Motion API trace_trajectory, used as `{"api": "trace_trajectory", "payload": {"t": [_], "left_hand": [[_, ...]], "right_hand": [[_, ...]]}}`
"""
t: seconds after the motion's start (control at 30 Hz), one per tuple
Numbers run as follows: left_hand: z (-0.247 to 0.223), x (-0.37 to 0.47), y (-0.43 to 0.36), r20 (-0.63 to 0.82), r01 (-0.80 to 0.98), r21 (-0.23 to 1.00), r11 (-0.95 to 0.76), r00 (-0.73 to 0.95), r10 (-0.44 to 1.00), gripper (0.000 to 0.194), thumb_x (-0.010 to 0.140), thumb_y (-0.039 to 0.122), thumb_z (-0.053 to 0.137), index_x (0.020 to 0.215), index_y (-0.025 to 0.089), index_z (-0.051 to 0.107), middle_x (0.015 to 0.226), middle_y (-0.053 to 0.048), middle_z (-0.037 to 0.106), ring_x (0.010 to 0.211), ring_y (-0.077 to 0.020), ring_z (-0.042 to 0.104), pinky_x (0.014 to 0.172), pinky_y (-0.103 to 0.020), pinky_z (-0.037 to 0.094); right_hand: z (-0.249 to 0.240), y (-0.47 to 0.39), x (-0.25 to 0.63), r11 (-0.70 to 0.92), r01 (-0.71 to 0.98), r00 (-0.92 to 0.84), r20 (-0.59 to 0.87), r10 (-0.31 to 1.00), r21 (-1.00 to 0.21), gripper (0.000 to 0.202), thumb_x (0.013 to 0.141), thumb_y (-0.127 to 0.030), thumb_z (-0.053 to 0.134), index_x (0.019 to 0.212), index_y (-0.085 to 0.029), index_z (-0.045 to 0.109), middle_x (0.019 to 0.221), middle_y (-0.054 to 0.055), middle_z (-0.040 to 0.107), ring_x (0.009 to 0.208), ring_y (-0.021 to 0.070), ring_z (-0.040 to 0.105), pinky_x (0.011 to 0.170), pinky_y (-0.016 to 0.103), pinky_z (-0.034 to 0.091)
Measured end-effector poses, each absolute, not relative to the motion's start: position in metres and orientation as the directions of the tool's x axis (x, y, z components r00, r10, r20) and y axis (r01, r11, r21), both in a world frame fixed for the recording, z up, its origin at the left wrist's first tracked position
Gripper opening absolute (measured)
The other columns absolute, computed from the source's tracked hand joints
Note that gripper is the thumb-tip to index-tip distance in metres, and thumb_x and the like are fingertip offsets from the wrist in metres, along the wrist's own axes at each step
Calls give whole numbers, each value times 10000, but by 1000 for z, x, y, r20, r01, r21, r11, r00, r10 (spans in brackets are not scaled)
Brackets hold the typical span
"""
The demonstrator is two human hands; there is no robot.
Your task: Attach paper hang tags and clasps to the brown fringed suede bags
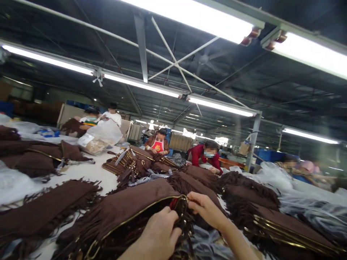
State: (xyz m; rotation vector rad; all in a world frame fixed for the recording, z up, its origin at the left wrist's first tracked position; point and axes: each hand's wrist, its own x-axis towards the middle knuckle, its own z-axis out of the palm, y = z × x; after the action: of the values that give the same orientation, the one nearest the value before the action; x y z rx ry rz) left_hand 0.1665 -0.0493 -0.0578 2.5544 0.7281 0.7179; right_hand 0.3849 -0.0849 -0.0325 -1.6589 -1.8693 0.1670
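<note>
A dark brown fringed bag (pixel 141 191) lies in front of me, its long gold-edged zip opening gaping. My right hand (pixel 204 207) pinches the bag's far corner, at the end of the zip; whether it has the zip pull itself is hidden by the fingers. My left hand (pixel 158 233) is closed on the near edge of the opening, close to that same corner, with its fingertips partly out of sight. A bit of red shows inside the mouth, between the two hands. A gold clasp (pixel 93 249) hangs at the bag's near end.
More fringed brown bags lie left (pixel 48 202) and right (pixel 252 191). Behind my bag is a heap of bags with gold hardware (pixel 132 162). Clear plastic wrapping (pixel 317 209) covers the right side. Several people work across the table, one in a red top (pixel 197 153).
</note>
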Motion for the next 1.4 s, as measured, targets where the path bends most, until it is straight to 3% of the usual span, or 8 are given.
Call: {"api": "trace_trajectory", "payload": {"t": [0.13, 0.23, 0.47, 0.6, 0.87, 1.1, 1.27, 1.4], "left_hand": [[-50, 206, -57, 370, 493, 567, -660, 563, 739, 270, 875, 404, 529, 1031, 185, 550, 1000, -119, 689, 970, -306, 652, 830, -403, 490], [-46, 223, -66, 340, 549, 528, -648, 562, 754, 249, 867, 317, 537, 1064, 165, 544, 1048, -149, 685, 1016, -327, 646, 827, -411, 492], [-48, 222, -65, 269, 632, 458, -625, 571, 776, 279, 851, 149, 517, 1127, 138, 558, 995, -187, 710, 963, -326, 690, 767, -408, 535], [-37, 192, -65, 302, 682, 346, -644, 569, 765, 293, 860, 73, 474, 1134, 121, 568, 953, -207, 711, 954, -323, 695, 771, -420, 545], [-32, 58, -55, 262, 804, 108, -585, 545, 797, 126, 821, 159, 544, 884, 169, 654, 877, -158, 730, 860, -334, 703, 744, -426, 528], [-59, -9, -37, 230, 814, 130, -566, 531, 816, 159, 857, 247, 481, 751, 212, 594, 813, -77, 698, 822, -281, 673, 739, -359, 486], [-61, 4, -26, 360, 618, 146, -773, 694, 623, 304, 852, 90, 376, 996, 199, 620, 1182, -96, 629, 1083, -233, 595, 944, -352, 450], [-44, 21, -16, 280, 361, 52, -931, 890, 361, 618, 693, 22, 503, 1280, 210, 541, 1462, -97, 448, 1316, -263, 439, 1109, -388, 331]], "right_hand": [[-19, -105, 373, 177, 908, -43, 334, 941, -381, 166, 835, -221, 473, 670, -211, 476, 613, -51, 515, 617, 128, 511, 596, 225, 361], [-27, -108, 378, 123, 925, -7, 309, 951, -359, 198, 898, -295, 413, 716, -226, 452, 614, -43, 535, 581, 140, 537, 582, 244, 358], [-57, -94, 395, -7, 819, 125, 166, 978, -574, 276, 846, -467, 422, 721, -232, 495, 626, -30, 564, 554, 134, 570, 505, 224, 391], [-64, -86, 415, -98, 748, 307, 211, 928, -656, 287, 778, -512, 451, 683, -245, 496, 591, -5, 565, 536, 164, 572, 478, 249, 422], [-67, -72, 423, -112, 848, 361, 409, 838, -519, 232, 784, -392, 430, 596, -257, 457, 514, -7, 504, 538, 197, 549, 576, 307, 391], [-74, -64, 404, -136, 743, 437, 322, 839, -655, 192, 815, -340, 447, 653, -241, 475, 567, -9, 567, 533, 167, 595, 479, 244, 410], [-73, -70, 400, -194, 561, 527, 166, 834, -805, 190, 867, -306, 439, 716, -204, 492, 611, -9, 617, 450, 107, 587, 397, 185, 415], [-64, -73, 394, -161, 472, 555, 150, 819, -867, 182, 894, -285, 457, 749, -186, 505, 620, -12, 615, 462, 91, 596, 411, 170, 452]]}}
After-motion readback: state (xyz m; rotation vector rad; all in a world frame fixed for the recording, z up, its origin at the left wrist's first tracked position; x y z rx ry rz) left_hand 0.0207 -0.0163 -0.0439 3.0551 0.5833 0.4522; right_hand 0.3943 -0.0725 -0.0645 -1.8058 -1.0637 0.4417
